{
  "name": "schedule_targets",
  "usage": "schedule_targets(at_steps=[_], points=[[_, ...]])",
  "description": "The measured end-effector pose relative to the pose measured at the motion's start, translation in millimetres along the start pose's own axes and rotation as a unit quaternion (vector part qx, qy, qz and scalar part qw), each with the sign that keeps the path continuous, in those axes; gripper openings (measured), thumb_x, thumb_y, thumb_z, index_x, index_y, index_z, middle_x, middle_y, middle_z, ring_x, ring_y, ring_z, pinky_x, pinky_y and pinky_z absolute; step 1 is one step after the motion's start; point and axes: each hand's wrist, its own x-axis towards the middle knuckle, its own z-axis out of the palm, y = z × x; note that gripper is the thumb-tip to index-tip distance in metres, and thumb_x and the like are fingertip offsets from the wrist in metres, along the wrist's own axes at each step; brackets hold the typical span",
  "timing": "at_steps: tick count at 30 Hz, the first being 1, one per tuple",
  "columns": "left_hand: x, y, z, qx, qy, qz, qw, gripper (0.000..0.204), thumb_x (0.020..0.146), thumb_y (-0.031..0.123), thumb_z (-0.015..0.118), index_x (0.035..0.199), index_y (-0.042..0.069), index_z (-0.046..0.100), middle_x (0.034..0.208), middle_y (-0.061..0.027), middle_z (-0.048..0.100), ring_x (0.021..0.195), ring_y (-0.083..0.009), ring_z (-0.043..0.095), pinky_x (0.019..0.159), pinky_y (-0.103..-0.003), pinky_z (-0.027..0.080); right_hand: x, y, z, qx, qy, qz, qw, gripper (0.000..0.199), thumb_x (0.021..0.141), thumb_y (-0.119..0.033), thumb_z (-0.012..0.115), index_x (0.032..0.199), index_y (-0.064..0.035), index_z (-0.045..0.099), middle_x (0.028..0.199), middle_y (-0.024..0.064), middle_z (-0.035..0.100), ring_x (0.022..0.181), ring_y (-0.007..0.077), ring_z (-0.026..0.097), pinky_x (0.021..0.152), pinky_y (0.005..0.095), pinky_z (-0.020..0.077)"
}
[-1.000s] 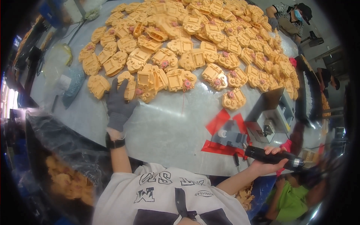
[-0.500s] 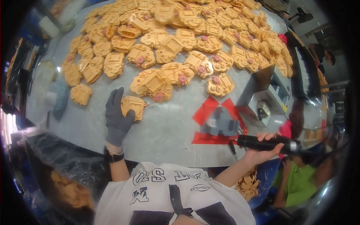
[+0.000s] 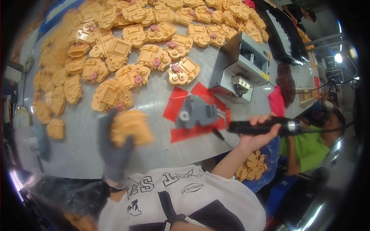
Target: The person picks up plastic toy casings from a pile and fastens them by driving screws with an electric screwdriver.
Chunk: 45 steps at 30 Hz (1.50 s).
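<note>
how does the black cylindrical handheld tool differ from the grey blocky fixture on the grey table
The black cylindrical handheld tool is long and rounded; the grey blocky fixture is squat and angular. The bare right hand grips the tool; the fixture sits on the grey table, red strips around it.

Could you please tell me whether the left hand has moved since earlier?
Yes, the left hand moved nearer the grey fixture and toward the white shirt.

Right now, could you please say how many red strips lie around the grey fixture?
3: a red strip left of the grey fixture, another at its upper right, a third along its near edge; more may hide beneath it.
</note>
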Motion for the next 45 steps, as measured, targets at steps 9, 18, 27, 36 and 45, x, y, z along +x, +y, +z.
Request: schedule_targets(at_steps=[9,18,27,36,45], points=[[24.2,9.5,138.6,0.304,-0.153,0.165,0.926,0.056,0.071,0.038,0.062,0.117,0.009,0.049,0.107,-0.0176,0.047,0.09,-0.0287,0.05,0.071,-0.038,0.044,-0.7,-16.5,-10.2,-0.022,-0.004,-0.01,1.0,0.039,0.089,-0.042,0.042,0.104,-0.0065,0.042,0.065,0.0039,0.047,0.051,0.0148,0.045,0.055,0.0298,0.0383],[21.1,10.5,127.4,0.307,-0.254,0.095,0.912,0.07,0.071,0.049,0.061,0.124,0.007,0.043,0.088,-0.0136,0.051,0.077,-0.0282,0.053,0.064,-0.039,0.044,-1.6,-5.7,-7.6,-0.016,0.005,0.011,1.0,0.041,0.087,-0.043,0.045,0.105,-0.0069,0.042,0.065,0.004,0.047,0.051,0.0153,0.045,0.056,0.0309,0.0384],[9.6,-8.0,126.9,0.272,-0.193,0.173,0.927,0.074,0.07,0.044,0.064,0.127,0.004,0.038,0.104,-0.0176,0.05,0.089,-0.0326,0.05,0.074,-0.041,0.042,60.7,-17.1,57.4,-0.007,-0.147,-0.107,0.983,0.05,0.083,-0.047,0.05,0.107,-0.004,0.037,0.065,0.0049,0.047,0.052,0.0165,0.047,0.055,0.0315,0.04],[-1.3,-34.6,109.8,0.152,-0.174,0.245,0.942,0.058,0.068,0.019,0.067,0.119,0.0,0.046,0.109,-0.0152,0.053,0.088,-0.0294,0.054,0.075,-0.039,0.043,77.4,18.4,81.0,-0.115,-0.11,-0.124,0.979,0.024,0.08,-0.014,0.057,0.093,0.0011,0.045,0.056,0.0063,0.049,0.043,0.0129,0.047,0.043,0.0245,0.0416],[3.8,-44.1,105.5,0.127,-0.166,0.276,0.938,0.053,0.066,0.017,0.067,0.114,0.004,0.049,0.104,-0.0139,0.055,0.085,-0.0285,0.054,0.072,-0.037,0.042,1.7,-6.3,51.4,0.008,-0.318,-0.031,0.947,0.057,0.079,-0.05,0.054,0.11,-0.0052,0.037,0.067,0.0075,0.049,0.05,0.0177,0.049,0.051,0.0308,0.0405]])
